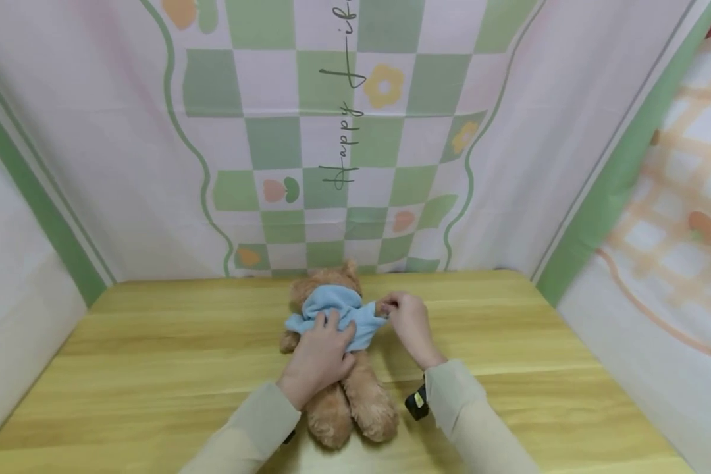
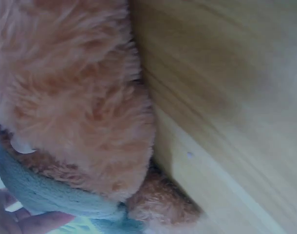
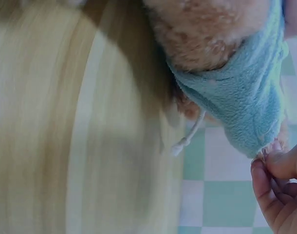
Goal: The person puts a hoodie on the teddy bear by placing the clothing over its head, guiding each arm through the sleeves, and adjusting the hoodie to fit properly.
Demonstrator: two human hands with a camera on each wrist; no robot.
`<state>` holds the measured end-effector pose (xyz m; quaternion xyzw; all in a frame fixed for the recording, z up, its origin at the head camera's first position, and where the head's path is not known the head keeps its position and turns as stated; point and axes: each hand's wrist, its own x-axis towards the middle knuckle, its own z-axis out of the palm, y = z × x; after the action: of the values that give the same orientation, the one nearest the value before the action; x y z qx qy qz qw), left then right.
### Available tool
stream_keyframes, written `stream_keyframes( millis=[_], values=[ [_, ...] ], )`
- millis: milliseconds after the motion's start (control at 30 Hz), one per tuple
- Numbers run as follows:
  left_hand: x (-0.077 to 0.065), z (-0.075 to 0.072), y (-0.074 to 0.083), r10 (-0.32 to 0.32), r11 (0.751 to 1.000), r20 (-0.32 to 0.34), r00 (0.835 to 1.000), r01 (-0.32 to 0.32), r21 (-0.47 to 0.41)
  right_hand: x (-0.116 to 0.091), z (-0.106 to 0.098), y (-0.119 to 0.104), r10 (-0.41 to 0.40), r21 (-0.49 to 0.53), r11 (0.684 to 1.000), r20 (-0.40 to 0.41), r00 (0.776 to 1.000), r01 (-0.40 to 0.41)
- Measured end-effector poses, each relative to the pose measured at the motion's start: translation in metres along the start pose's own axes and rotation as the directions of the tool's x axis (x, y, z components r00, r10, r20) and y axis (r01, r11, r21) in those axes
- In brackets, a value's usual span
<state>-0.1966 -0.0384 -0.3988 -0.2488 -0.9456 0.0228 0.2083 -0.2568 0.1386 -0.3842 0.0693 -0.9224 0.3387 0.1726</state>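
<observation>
The right hand (image 1: pixel 411 322) pinches the teddy bear's paw (image 1: pixel 381 308), thumb and fingertips together on the brown end that pokes out of the sleeve of its blue hoodie (image 1: pixel 364 322). The left hand (image 1: pixel 322 355) rests over the back of the teddy bear (image 1: pixel 360 375), fingers spread and a little bent on the hoodie; whether any cloth is caught beneath them, I cannot tell.

From the right hand's pinch, the bear's body lies to the person's left. Its long axis runs away from the person, head (image 1: pixel 326 276) at the far end and legs (image 1: pixel 373 408) at the near end, while the held arm sticks out sideways, roughly across that axis. The right hand is the one at this arm; the left hand is on the torso, nearer the bear's other paw (image 1: pixel 289 341), which neither hand touches.

The hood (image 1: pixel 330 299) lies bunched just below the bear's head. In the right wrist view a pale drawstring (image 3: pixel 190 134) hangs from the hoodie on the side toward the wooden table (image 1: pixel 184 349), so the bear seems to lie face down. The table spreads out around the bear, and beyond its head hangs a green-and-white checked cloth (image 1: pixel 266 141).
</observation>
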Motion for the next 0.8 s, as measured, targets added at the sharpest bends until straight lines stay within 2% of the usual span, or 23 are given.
stream_keyframes(
  millis=[133, 267, 300, 367, 433, 467, 533, 600, 633, 667, 700, 733, 800],
  values=[
    [-0.003, 0.001, -0.001, 0.041, 0.999, -0.052, 0.998, -0.039, 0.035, 0.003, 0.0, 0.007, 0.07, 0.036, 0.997, 0.072, 0.995, -0.072],
    [-0.007, 0.004, -0.005, 0.042, 0.998, -0.146, 0.988, -0.047, -0.034, 0.002, -0.005, 0.003, 0.113, -0.012, 0.994, 0.141, 0.984, -0.112],
    [-0.009, 0.004, -0.007, 0.029, 0.997, -0.165, 0.986, -0.04, -0.066, 0.001, -0.007, 0.0, 0.103, -0.027, 0.995, 0.147, 0.984, -0.1],
    [-0.011, 0.002, -0.011, -0.002, 0.988, -0.188, 0.982, -0.026, -0.15, -0.001, -0.009, -0.01, 0.013, -0.003, 1.0, 0.136, 0.991, -0.012],
    [-0.013, -0.001, -0.017, -0.038, 0.961, -0.18, 0.983, -0.014, -0.277, -0.005, -0.011, -0.021, -0.117, 0.054, 0.992, 0.142, 0.983, 0.11],
    [-0.014, -0.002, -0.02, -0.051, 0.936, -0.173, 0.984, -0.013, -0.351, -0.008, -0.011, -0.026, -0.196, 0.087, 0.979, 0.152, 0.969, 0.185],
    [-0.017, -0.006, -0.028, -0.075, 0.866, -0.154, 0.985, -0.012, -0.5, -0.012, -0.01, -0.035, -0.342, 0.141, 0.938, 0.214, 0.915, 0.318],
    [-0.02, -0.005, -0.035, -0.096, 0.802, -0.137, 0.986, -0.005, -0.597, -0.017, -0.009, -0.041, -0.423, 0.145, 0.906, 0.312, 0.851, 0.398],
    [-0.022, -0.005, -0.039, -0.105, 0.785, -0.129, 0.986, 0.002, -0.62, -0.019, -0.009, -0.042, -0.444, 0.134, 0.895, 0.358, 0.821, 0.426],
    [-0.023, -0.003, -0.043, -0.109, 0.779, -0.123, 0.986, 0.008, -0.627, -0.021, -0.008, -0.043, -0.457, 0.116, 0.885, 0.397, 0.796, 0.45],
    [-0.025, -0.001, -0.046, -0.112, 0.783, -0.118, 0.987, 0.015, -0.622, -0.022, -0.008, -0.043, -0.457, 0.091, 0.88, 0.43, 0.778, 0.466],
    [-0.026, 0.002, -0.048, -0.11, 0.797, -0.114, 0.987, 0.019, -0.604, -0.023, -0.008, -0.043, -0.457, 0.071, 0.874, 0.453, 0.765, 0.481],
    [-0.027, 0.007, -0.052, -0.097, 0.83, -0.098, 0.991, 0.026, -0.557, -0.025, -0.008, -0.041, -0.451, 0.022, 0.864, 0.474, 0.756, 0.502]
  ],
)
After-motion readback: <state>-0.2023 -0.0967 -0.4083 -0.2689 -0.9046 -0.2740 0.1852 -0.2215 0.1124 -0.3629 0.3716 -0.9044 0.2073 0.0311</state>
